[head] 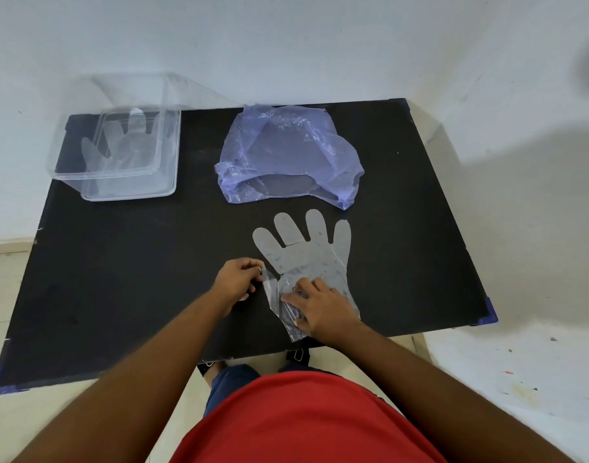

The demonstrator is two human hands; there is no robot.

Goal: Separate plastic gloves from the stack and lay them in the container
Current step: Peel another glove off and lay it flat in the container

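A stack of clear plastic gloves (306, 248) lies flat on the black table (136, 279), fingers pointing away from me. My left hand (239, 282) pinches the thumb-side edge of the top glove at the cuff and lifts it a little. My right hand (320, 305) presses down on the crumpled cuff end of the stack. A clear plastic container (86, 182) stands at the table's far left corner with a glove (119, 145) lying inside it.
A crumpled blue-violet plastic bag (286, 155) lies at the far middle of the table, just beyond the gloves' fingertips. The table has blue taped corners (490, 315). White walls surround it and the floor is pale tile.
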